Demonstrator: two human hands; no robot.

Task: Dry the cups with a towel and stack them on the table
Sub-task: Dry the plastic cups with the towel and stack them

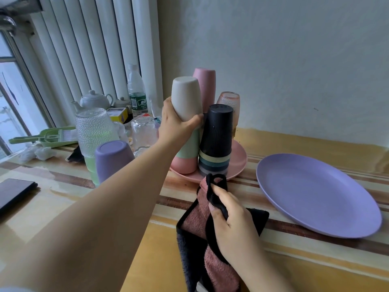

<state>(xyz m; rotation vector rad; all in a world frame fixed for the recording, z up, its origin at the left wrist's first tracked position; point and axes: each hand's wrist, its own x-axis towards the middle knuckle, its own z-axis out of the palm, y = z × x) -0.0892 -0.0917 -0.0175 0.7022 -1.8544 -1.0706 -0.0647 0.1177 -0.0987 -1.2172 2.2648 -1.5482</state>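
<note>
Gripping now: left hand (175,121), fingers and thumb curled round the beige cup (186,98), upside down, topmost on a stack.
Stack under it: mint cup (188,144), then pink cup (185,165) at the bottom, leaning a little to the left, standing on the pink plate (240,163).
Right hand (229,220): clenched on the towel (197,218), pink pile with black edging, thumb pressed over a black fold; towel draped down over the table edge toward the camera.
Black stack (216,135): inverted black cup on top, striped rims of more cups below, just beside the gripped stack, same pink plate.
Behind: tall pink cup (205,85) and an orange-tinted glass (229,102), both upside down.
Left of the arm: purple cup (112,157) inverted, beside a dimpled clear glass (94,127) on a green cup.
Right side: purple plate (315,194), lying flat on the striped table (305,260), well apart from the cups.
Far back: teapot (94,101), water bottle (135,89), radiator (90,39).
</note>
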